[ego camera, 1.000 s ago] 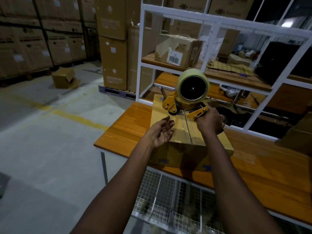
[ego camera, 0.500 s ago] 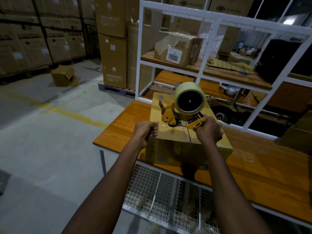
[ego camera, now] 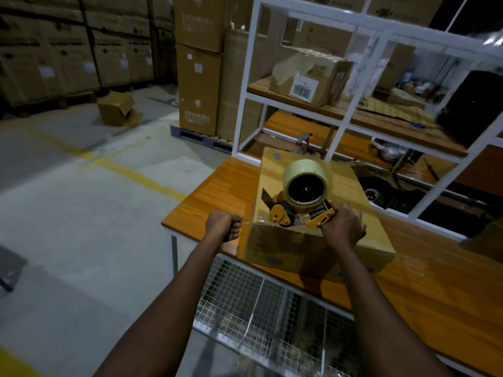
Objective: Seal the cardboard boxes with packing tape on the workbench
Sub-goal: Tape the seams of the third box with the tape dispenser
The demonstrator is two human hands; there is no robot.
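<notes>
A cardboard box (ego camera: 351, 183) lies on the orange wooden workbench (ego camera: 215, 197) near its left end. On the box's near top edge sits a yellow tape dispenser (ego camera: 285, 217) carrying a pale roll of packing tape (ego camera: 306, 183). My right hand (ego camera: 343, 229) grips the dispenser's handle. My left hand (ego camera: 223, 225) is curled into a fist just left of the box's near corner, and a faint strip of clear tape (ego camera: 254, 220) stretches from it to the dispenser.
A white metal shelf frame (ego camera: 337, 126) stands behind the box, with a torn labelled carton (ego camera: 307, 77) on its shelf. A wire mesh basket (ego camera: 272, 317) hangs under the bench's near edge. Stacked cartons (ego camera: 198, 77) and a loose box (ego camera: 117, 108) stand on the concrete floor to the left.
My left hand went from open above the box to a fist, then drew left off the box's corner. The dispenser came toward the box's near edge with my right hand.
</notes>
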